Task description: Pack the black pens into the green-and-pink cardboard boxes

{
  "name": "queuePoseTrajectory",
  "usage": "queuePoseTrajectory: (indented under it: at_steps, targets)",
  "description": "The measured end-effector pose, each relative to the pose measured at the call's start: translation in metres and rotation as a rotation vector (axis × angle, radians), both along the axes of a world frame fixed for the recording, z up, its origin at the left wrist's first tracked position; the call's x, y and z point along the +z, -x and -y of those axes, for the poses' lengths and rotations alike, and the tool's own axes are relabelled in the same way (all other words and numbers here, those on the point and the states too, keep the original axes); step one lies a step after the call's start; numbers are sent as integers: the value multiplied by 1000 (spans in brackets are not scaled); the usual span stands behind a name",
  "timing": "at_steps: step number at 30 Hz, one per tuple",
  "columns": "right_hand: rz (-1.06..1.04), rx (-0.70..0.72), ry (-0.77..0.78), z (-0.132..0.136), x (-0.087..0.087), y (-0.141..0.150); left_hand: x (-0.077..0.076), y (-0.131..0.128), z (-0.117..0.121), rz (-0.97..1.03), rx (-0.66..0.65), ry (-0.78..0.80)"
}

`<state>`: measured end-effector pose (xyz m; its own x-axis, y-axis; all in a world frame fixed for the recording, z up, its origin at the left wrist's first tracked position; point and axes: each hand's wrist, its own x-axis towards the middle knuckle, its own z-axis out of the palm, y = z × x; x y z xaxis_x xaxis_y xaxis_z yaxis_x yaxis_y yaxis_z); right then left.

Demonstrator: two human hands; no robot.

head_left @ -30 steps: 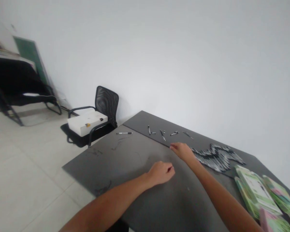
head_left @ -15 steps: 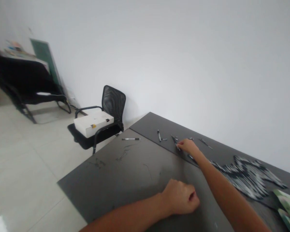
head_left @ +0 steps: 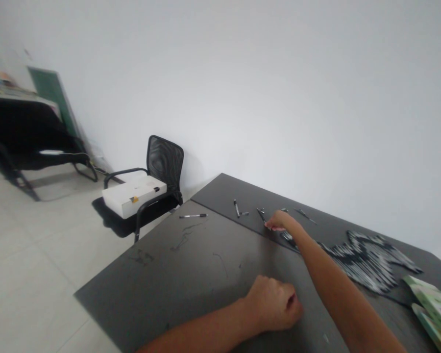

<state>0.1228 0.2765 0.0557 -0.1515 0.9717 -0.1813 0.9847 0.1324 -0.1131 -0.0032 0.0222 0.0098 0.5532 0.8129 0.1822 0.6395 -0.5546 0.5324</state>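
My right hand (head_left: 279, 220) reaches over the dark table (head_left: 191, 284), its fingers pinched at the near end of a thin black pen (head_left: 260, 214). Closed into a fist, my left hand (head_left: 275, 302) rests at the near side of the table with nothing visible in it. Left of the right hand lies another pen (head_left: 236, 208) with a small dark cap (head_left: 244, 213) beside it. A clear pen with black ends (head_left: 193, 215) lies alone near the table's left edge. My right forearm partly covers several pens close to the wrist.
A large spread of pens (head_left: 371, 267) lies to the right, with a green and white box (head_left: 433, 304) nearer me. Behind the table runs a white wall (head_left: 279, 98). A black mesh chair (head_left: 165, 162) holding a white box (head_left: 132, 196) stands at the left.
The view has turned slightly, so the scene sits further left. My right hand stays at the same pen, its fingers turned lower over the end. The left fist has barely moved.
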Motion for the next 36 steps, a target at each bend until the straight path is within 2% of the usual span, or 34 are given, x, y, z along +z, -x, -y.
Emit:
queuePoseTrajectory:
  at_steps: [4,6,9,13,15,19,22,24,26,28,31,33,36]
  targets:
    - [-37,-93,157,6,8,2,-8,-2,-1,137,10,61]
    - [-79,-95,152,13,16,-1,-12,-4,-4,265,53,120]
    - [-166,-55,77,34,30,-14,-16,-4,-11,444,207,183]
    - [-320,47,-2,93,39,-32,-16,-1,-22,714,454,201]
    - [-414,111,2,132,37,-34,-15,1,-26,835,501,188]
    - [-556,243,69,200,27,-22,-11,3,-29,989,439,130]
    - [-583,294,75,222,24,-12,-7,4,-29,1042,398,91]
    - [-552,319,83,217,28,-11,-5,6,-30,1063,400,75]
    - [-489,339,106,198,35,-20,-4,7,-30,1080,420,71]
    - [-406,326,91,165,45,-35,-5,8,-31,1092,450,77]
    - [-243,219,-93,102,56,-62,-9,7,-32,1091,480,85]
    - [-129,158,-201,61,57,-77,-14,4,-33,1079,480,93]
    - [30,145,-235,13,45,-88,-21,-1,-32,1063,475,107]
